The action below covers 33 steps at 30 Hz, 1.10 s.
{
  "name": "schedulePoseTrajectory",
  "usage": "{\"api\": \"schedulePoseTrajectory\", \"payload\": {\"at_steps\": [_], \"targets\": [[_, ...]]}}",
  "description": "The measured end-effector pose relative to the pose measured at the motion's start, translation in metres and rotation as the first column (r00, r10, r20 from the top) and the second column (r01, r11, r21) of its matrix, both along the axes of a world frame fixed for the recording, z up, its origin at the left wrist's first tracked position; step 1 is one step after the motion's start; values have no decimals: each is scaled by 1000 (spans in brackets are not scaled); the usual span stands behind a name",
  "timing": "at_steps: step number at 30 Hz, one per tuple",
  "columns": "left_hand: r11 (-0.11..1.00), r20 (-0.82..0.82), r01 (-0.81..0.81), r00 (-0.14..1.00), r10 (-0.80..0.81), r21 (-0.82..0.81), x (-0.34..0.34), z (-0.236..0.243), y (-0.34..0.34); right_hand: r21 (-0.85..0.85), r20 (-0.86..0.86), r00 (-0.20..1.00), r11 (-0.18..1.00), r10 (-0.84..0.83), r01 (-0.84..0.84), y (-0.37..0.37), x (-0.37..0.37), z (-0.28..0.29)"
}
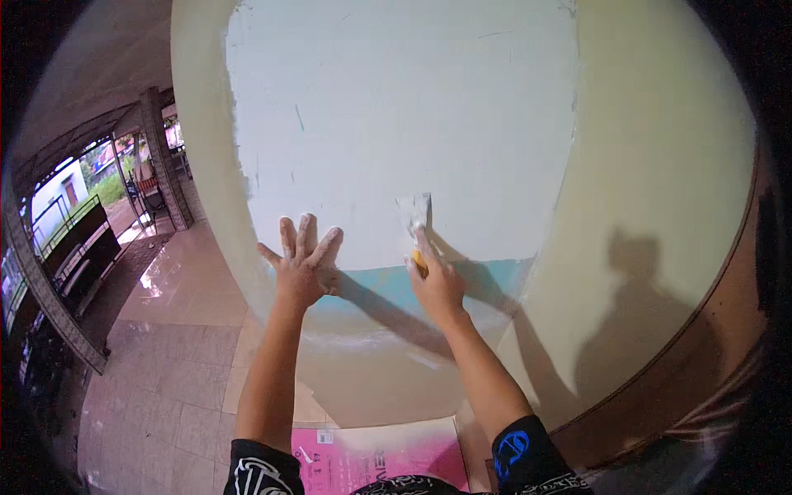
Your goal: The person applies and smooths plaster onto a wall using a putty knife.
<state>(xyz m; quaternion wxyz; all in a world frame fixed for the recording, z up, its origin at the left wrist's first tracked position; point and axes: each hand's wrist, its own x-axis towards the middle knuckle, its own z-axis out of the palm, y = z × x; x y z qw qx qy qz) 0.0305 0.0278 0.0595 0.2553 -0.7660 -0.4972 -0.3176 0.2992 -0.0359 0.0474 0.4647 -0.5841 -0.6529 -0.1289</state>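
Observation:
My left hand (302, 262) lies on the wall with its fingers spread, holding nothing; white powder or paste coats the fingertips. In my right hand (439, 290) is a putty knife (416, 213) with a yellow handle, its broad metal blade pointing up against the wall. My index finger stretches along the blade. Both hands are at the lower part of a large white coated patch (396, 107), which has a few thin dark marks. Below it runs a teal band (384, 287), partly in the shadow of my arms.
Cream wall (660, 190) surrounds the white patch, with my shadow on its right side. Under my arms lies a pink printed sheet or box (379, 462). Tiled floor (165, 363) stretches off to the left, toward a pillar (163, 157) and dark benches (87, 256) by an opening outdoors.

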Motion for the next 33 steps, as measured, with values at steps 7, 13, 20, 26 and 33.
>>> {"api": "schedulePoseTrajectory", "payload": {"at_steps": [7,13,20,26,33], "targets": [[984,-18,-64,998,62,-164,16,22,-12,-124,41,999,992,-17,22,-13,-3,-73],[999,-10,-14,1000,14,-29,6,14,-4,37,30,999,999,-12,11,4,-8,-19],[999,-35,-32,999,31,-30,3,3,8,92,65,997,995,-50,44,15,4,-47],[998,-20,-66,998,66,-2,9,-5,14,-25,135,985,994,-106,111,6,18,-79],[976,62,-62,995,77,-211,38,3,-2,52,48,973,973,-226,224,13,54,-12]]}}
